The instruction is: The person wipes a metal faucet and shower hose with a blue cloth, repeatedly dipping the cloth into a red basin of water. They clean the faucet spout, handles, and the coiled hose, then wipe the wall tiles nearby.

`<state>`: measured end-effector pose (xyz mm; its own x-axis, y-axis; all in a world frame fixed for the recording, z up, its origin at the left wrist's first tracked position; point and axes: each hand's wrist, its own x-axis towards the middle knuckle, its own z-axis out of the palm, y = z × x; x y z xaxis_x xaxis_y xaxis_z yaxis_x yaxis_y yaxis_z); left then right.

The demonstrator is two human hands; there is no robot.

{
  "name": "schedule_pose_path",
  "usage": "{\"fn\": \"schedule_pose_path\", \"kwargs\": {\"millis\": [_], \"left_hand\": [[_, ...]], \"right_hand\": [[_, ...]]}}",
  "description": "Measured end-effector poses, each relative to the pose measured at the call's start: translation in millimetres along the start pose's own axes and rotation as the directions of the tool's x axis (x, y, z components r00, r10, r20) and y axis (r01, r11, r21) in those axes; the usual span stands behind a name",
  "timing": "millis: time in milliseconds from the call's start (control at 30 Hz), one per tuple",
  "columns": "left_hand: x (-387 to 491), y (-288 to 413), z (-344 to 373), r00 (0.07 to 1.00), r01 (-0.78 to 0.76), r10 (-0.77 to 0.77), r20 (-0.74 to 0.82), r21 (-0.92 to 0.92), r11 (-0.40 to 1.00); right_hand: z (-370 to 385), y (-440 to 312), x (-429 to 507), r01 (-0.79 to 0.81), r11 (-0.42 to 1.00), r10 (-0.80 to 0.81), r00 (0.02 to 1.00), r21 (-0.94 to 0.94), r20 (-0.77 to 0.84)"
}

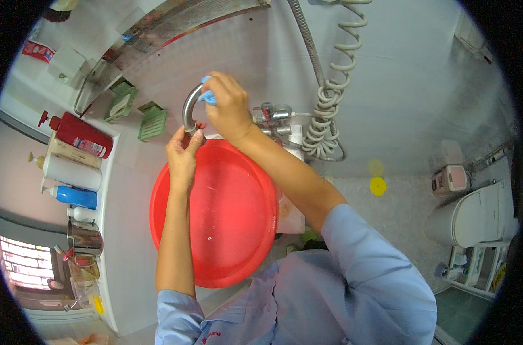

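Note:
A curved metal faucet spout rises above the rim of a large red plastic basin. The fingers of my left hand close round the spout's lower end, at its joint. Higher up, my right hand presses a blue cloth against the upper curve of the spout; part of the cloth is hidden by the fingers. Just right of that hand are the metal valves of a wall fitting, one with a red mark. Some light specks lie on the basin's bottom.
Pump bottles, including a red one, line a white ledge at left. Green soap dishes hang on the wall. A coiled grey hose hangs right of the valves. Farther right stand a toilet and a pink-lidded box.

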<state>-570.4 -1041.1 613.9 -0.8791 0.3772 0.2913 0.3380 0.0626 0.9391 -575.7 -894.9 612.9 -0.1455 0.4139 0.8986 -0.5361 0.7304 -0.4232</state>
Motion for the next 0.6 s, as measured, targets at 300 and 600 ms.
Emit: {"fn": "schedule_pose_path", "kwargs": {"millis": [300,600], "left_hand": [[1,0,-4,0.998,0.018,-0.018,0.061,0.002,1.000],[4,-2,-4,0.999,-0.002,0.004,0.044,-0.038,0.999]], "right_hand": [[-5,21,-31,-0.217,0.976,0.217,0.976,0.015,-0.013],[-37,48,-51,-0.537,0.843,0.500,0.808,0.040,0.313]]}}
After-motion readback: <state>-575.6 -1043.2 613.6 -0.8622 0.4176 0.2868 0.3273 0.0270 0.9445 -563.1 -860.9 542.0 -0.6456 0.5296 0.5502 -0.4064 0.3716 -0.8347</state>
